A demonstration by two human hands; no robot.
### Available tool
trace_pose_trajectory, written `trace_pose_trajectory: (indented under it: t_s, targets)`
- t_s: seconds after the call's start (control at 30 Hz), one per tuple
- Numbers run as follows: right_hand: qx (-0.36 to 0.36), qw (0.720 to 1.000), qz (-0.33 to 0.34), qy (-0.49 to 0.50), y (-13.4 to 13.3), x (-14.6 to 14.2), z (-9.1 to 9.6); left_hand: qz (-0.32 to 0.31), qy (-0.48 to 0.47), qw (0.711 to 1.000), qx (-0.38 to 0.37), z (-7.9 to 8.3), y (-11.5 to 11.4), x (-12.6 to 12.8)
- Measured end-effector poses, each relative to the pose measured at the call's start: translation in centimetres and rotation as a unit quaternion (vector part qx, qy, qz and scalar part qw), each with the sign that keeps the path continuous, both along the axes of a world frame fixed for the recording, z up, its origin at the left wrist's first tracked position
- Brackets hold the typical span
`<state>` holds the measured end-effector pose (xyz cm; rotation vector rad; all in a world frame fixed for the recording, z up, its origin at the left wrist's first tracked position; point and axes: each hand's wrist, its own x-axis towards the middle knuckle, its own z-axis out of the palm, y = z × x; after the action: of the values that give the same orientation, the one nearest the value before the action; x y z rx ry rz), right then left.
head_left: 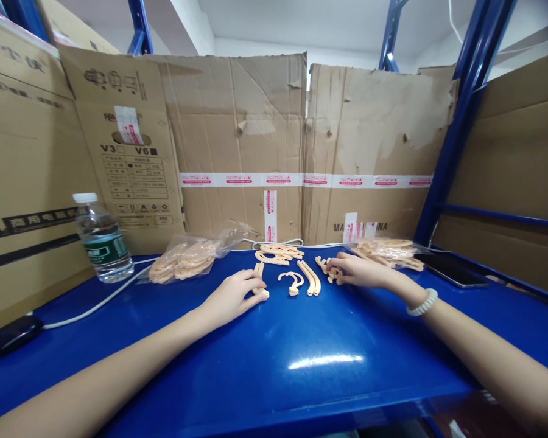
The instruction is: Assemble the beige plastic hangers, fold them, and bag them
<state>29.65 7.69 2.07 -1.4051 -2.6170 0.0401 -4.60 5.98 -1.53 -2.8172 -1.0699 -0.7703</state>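
Note:
Both my arms reach across a glossy blue shelf (310,359). My left hand (234,297) pinches a peach-coloured curved plastic piece (258,275) that rests on the shelf. My right hand (360,271) closes its fingertips on a small cluster of the same peach pieces (327,268). Between the hands lie a hook-shaped piece (292,281) and a pair of long curved strips (311,278). Further back sits a small pile of curved pieces (278,253).
A clear bag of peach pieces (187,258) lies at left, another bag (393,250) at right. A water bottle (101,238), a white cable (95,302) and a black mouse (10,334) stand at left; a dark phone (454,271) at right. Cardboard walls (237,146) enclose the shelf.

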Motion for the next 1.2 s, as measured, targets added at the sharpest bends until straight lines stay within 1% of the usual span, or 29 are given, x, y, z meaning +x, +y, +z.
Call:
trace_pose_trajectory:
  t_s: [0.07,0.1,0.17,0.23,0.33,0.43,0.57,0.73,0.87,0.97,1.1,1.17,1.2]
  targets:
    - [0.048,0.999,-0.002,-0.005,-1.2,-1.3,0.2,0.006,0.004,1.0,-0.002,0.0,0.0,0.0]
    - [0.069,0.997,0.017,0.005,-1.9,-2.2,0.4,0.008,0.005,1.0,-0.004,0.0,-0.1,0.0]
    - [0.101,0.99,0.09,0.028,-3.6,-4.2,0.4,0.008,0.004,1.0,-0.003,0.0,-0.1,0.1]
    - [0.127,0.981,0.149,0.012,-5.0,-6.0,0.2,0.008,0.002,1.0,0.002,0.0,-0.2,0.1]
    - [0.149,0.973,0.175,-0.034,-6.0,-7.4,-0.6,0.013,0.0,1.0,0.006,-0.1,-0.2,0.2]
    - [0.145,0.973,0.175,-0.045,-5.7,-7.5,-1.3,0.014,0.004,1.0,0.003,-0.1,-0.2,0.2]
    - [0.129,0.976,0.176,-0.022,-4.5,-7.3,-2.0,0.006,0.001,1.0,0.004,-0.2,-0.1,0.2]
    - [0.127,0.975,0.181,-0.004,-3.8,-7.7,-2.3,0.001,-0.014,1.0,0.007,-0.3,0.0,0.3]
    - [0.127,0.973,0.193,0.02,-3.7,-7.6,-2.2,0.001,-0.019,1.0,0.007,-0.4,0.0,0.3]
    - [0.154,0.969,0.179,0.064,-3.4,-7.0,-1.7,0.004,-0.02,1.0,0.004,-0.6,0.0,0.3]
    - [0.213,0.955,0.134,0.155,-2.8,-5.6,-0.8,0.007,-0.013,1.0,-0.001,-0.8,0.1,0.0]
    - [0.236,0.945,0.107,0.199,-2.4,-4.8,-0.4,0.009,-0.009,1.0,0.013,-0.4,0.0,0.1]
    - [0.246,0.94,0.094,0.218,-2.2,-4.5,-0.3,0.01,-0.007,1.0,0.027,0.1,-0.3,0.3]
